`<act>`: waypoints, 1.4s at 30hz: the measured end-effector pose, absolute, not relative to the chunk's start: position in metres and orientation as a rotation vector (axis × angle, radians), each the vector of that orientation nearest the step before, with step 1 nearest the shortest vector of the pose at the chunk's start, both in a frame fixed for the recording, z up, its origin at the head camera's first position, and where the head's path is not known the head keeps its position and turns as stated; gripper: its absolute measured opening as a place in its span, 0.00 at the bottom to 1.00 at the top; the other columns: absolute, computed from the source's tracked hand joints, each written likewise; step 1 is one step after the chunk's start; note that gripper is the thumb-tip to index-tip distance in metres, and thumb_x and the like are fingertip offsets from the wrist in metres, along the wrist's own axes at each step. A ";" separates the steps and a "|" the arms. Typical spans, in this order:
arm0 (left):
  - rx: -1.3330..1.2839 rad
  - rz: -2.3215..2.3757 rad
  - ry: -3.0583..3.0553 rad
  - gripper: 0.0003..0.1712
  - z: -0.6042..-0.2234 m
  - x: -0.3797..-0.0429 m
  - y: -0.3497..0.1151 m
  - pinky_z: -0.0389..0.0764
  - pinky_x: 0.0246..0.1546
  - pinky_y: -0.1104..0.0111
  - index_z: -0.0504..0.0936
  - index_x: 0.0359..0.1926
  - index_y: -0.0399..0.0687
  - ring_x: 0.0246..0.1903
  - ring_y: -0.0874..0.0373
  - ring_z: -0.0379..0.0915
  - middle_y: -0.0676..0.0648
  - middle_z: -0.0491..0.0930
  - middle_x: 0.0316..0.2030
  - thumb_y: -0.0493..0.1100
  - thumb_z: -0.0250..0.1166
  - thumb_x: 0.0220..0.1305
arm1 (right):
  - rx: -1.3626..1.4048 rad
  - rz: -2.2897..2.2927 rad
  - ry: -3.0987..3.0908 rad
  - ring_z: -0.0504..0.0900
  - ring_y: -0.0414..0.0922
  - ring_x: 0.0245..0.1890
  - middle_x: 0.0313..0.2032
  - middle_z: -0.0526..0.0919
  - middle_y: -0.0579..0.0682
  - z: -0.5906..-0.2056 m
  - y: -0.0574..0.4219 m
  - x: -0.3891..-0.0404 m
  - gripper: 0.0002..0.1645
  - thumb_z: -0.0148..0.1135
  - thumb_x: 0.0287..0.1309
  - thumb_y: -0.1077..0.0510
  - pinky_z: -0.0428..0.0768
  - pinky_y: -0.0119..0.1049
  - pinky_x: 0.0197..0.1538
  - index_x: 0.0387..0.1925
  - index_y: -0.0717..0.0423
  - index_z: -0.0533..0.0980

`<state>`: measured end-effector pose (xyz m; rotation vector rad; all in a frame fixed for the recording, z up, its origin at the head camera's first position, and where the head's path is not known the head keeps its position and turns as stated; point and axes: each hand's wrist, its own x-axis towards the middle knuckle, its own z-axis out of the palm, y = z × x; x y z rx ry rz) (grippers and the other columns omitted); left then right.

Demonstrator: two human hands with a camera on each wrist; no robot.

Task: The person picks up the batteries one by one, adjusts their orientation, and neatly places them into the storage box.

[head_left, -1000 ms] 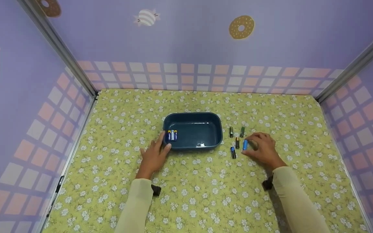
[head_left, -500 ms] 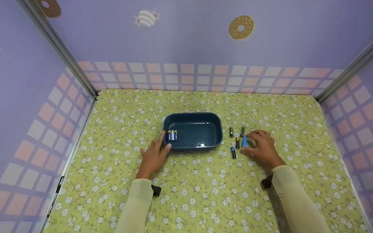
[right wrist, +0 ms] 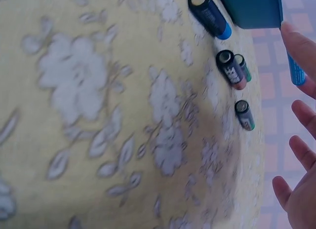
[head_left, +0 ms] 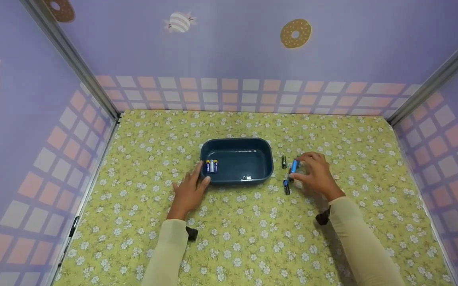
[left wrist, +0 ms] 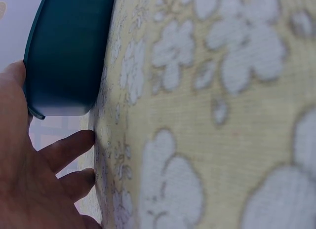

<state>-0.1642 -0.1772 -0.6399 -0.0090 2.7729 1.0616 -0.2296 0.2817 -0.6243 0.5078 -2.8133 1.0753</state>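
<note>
At the left end of the tub (head_left: 239,161), the left hand (head_left: 189,193), fingers spread, touches it, apparently for steadiness; right of the tub, the right hand (head_left: 319,174) pinches a blue battery (head_left: 294,166) endwise, fingers parted by its length, presumably for control

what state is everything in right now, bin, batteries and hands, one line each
Blue bin: upright, uncovered
Three batteries in the bin: lying side by side, left end
Light blue battery: held above the flowered cloth
Four other batteries: lying on the cloth
Left hand: spread, touching the bin
Right hand: pinching the light blue battery
</note>
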 end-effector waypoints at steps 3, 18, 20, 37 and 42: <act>-0.015 1.052 2.774 0.43 -0.640 -0.165 -0.177 0.26 0.70 0.27 0.35 0.78 0.89 0.79 0.38 0.46 0.44 0.54 0.80 0.83 0.36 0.68 | 0.518 1.092 -2.802 0.67 0.55 0.63 0.61 0.76 0.51 -0.622 0.275 -0.232 0.34 0.77 0.53 0.38 0.66 0.61 0.62 0.58 0.47 0.81; -0.014 1.050 2.769 0.42 -0.640 -0.165 -0.177 0.25 0.69 0.26 0.34 0.78 0.91 0.78 0.35 0.48 0.43 0.54 0.80 0.83 0.36 0.68 | 0.548 1.259 -2.746 0.67 0.54 0.66 0.62 0.74 0.49 -0.612 0.235 -0.242 0.36 0.75 0.54 0.35 0.71 0.61 0.64 0.61 0.45 0.79; -0.016 1.054 2.766 0.42 -0.640 -0.165 -0.177 0.25 0.70 0.26 0.34 0.77 0.91 0.79 0.35 0.47 0.44 0.54 0.80 0.83 0.36 0.68 | 0.553 1.274 -2.740 0.68 0.53 0.66 0.62 0.74 0.49 -0.609 0.229 -0.244 0.37 0.74 0.54 0.34 0.71 0.61 0.64 0.61 0.45 0.78; -0.029 1.075 2.759 0.43 -0.638 -0.163 -0.176 0.24 0.70 0.28 0.36 0.79 0.89 0.79 0.38 0.46 0.45 0.54 0.80 0.83 0.37 0.67 | 0.651 1.342 -2.703 0.75 0.60 0.62 0.60 0.75 0.49 -0.588 0.187 -0.257 0.37 0.74 0.54 0.34 0.78 0.60 0.59 0.62 0.45 0.78; -0.031 1.054 2.769 0.43 -0.637 -0.163 -0.176 0.24 0.71 0.28 0.35 0.79 0.89 0.80 0.39 0.45 0.45 0.55 0.80 0.83 0.35 0.67 | 0.681 1.341 -2.699 0.76 0.57 0.60 0.59 0.76 0.49 -0.583 0.180 -0.261 0.37 0.75 0.54 0.35 0.78 0.60 0.58 0.61 0.43 0.77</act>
